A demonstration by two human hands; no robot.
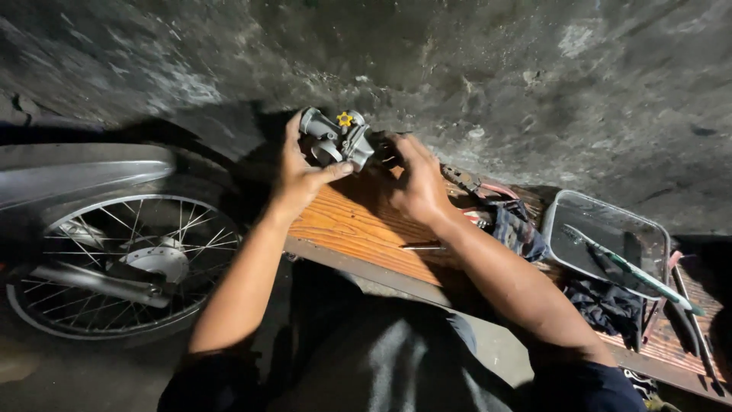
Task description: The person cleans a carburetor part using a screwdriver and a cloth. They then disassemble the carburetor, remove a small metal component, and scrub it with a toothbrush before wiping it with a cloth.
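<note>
Carburetor [337, 141], a grey metal one with a small yellow knob [345, 119] on top, is held up above the far edge of a wooden bench [358, 229]. The left hand [299, 169] is clamped on it from the left, fingers curled over the back of the body and the thumb pressed against its lower side. The right hand [415, 183] is at its right end, fingers bent in toward the part; whether they grip it or only touch it cannot be told, since that side lies in shadow.

Just beyond the right hand, on the bench, lie pliers [467, 181] with reddish handles, and beside them a dark patterned rag [522, 233]. Farther right a clear plastic tray [606, 243] holds a green-handled tool [637, 273]. To the left of the bench stands a motorcycle's spoked wheel [122, 263] under a silver mudguard [80, 169]. A rough concrete floor [496, 69] lies beyond.
</note>
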